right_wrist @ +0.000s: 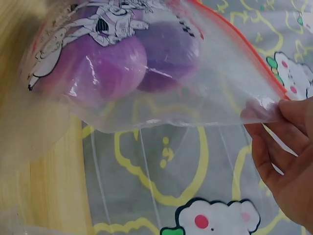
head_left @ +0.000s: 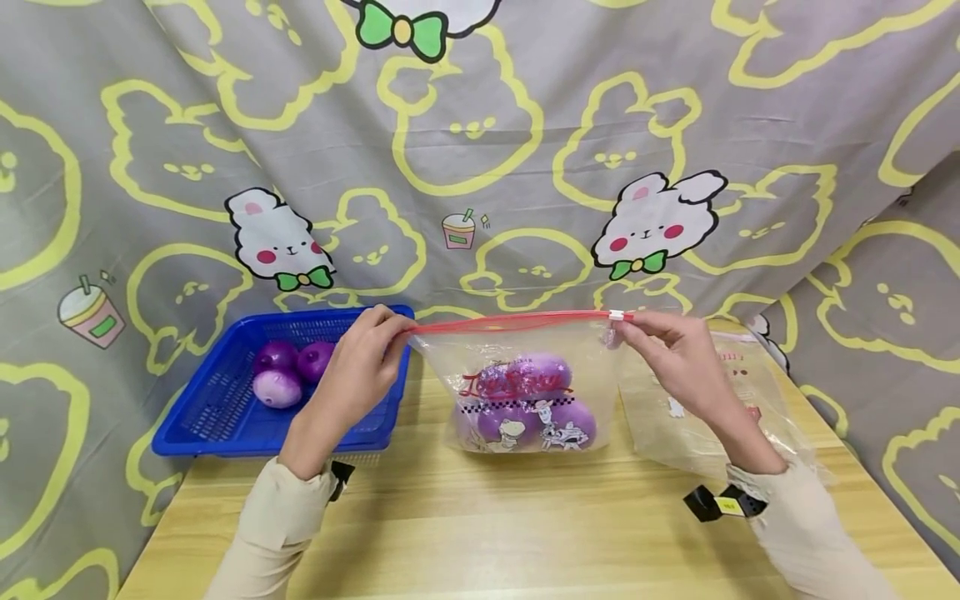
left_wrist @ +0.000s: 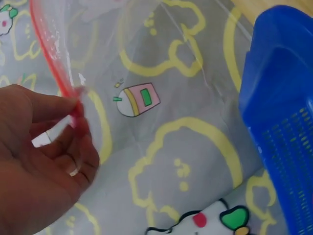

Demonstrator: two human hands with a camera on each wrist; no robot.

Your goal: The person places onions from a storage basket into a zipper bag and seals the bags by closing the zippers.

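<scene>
A clear slider zip bag (head_left: 442, 354) with a red zip edge and cartoon print stands on the table, several purple onions (head_left: 573, 421) inside it. My left hand (head_left: 360, 362) pinches the left end of the red edge between thumb and fingers, as the left wrist view also shows (left_wrist: 49, 152). At the other end my right hand (head_left: 678, 354) pinches the corner by the white slider (head_left: 617, 315). The red edge is stretched nearly straight between both hands. In the right wrist view, the fingers of the right hand (right_wrist: 288, 147) hold the bag's top corner.
A blue plastic basket (head_left: 202, 437) at the left holds three purple onions (head_left: 277, 389). Another clear printed bag (head_left: 660, 425) lies flat on the wooden table (head_left: 480, 525) at the right. A patterned cloth (head_left: 495, 192) hangs behind the table.
</scene>
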